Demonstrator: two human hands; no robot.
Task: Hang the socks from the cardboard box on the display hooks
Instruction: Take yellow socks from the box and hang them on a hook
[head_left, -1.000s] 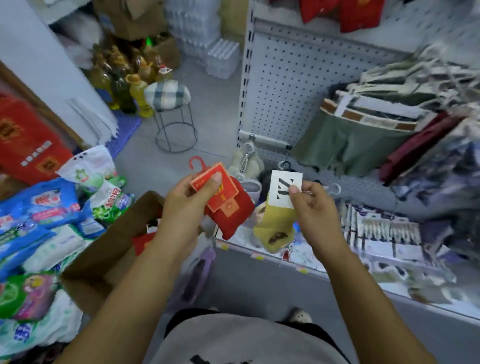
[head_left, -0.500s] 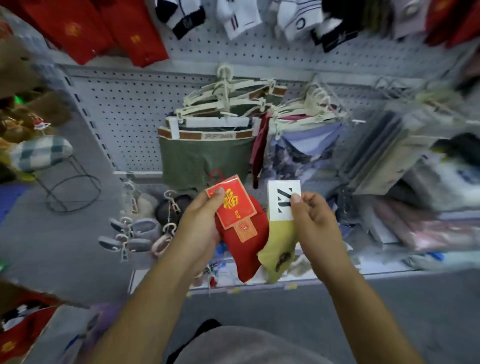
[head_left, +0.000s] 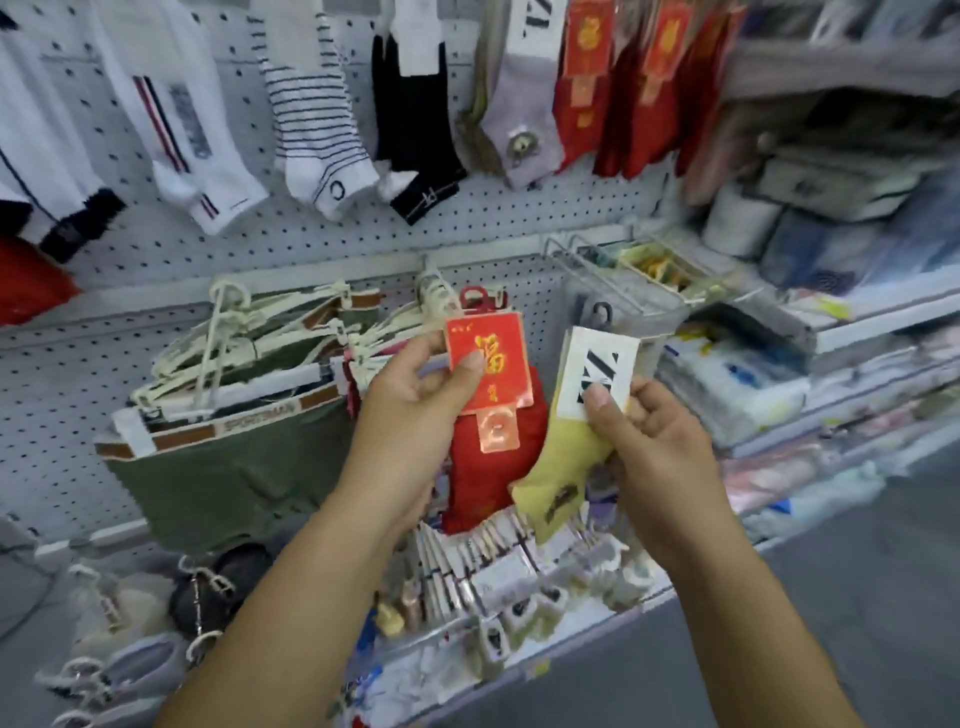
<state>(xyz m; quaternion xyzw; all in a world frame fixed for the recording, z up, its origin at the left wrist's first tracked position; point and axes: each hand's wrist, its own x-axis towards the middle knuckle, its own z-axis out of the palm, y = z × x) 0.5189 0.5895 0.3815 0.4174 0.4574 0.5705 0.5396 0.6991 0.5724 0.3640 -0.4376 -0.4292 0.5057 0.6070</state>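
My left hand (head_left: 415, 389) grips a pair of red socks (head_left: 491, 467) by its red card label with gold print and a red plastic hook on top. My right hand (head_left: 649, 431) holds a pair of yellow socks (head_left: 561, 478) by a white card with black lettering and a dark hook. Both pairs hang side by side in front of the white pegboard (head_left: 311, 239). On the hooks above hang white striped socks (head_left: 322, 130), black socks (head_left: 415, 130), a grey pair (head_left: 524, 119) and red socks (head_left: 623, 93). The cardboard box is out of view.
Green underwear on pale hangers (head_left: 228, 441) hangs left of my hands. A low shelf (head_left: 519, 654) below carries small packaged goods and keychains. Wrapped packs (head_left: 753, 395) fill shelves on the right. Wire hooks (head_left: 613, 265) jut out above my right hand.
My view has swung right and up from the box and floor to the pegboard's sock rows. Both hands rose with the same socks and stay close together.
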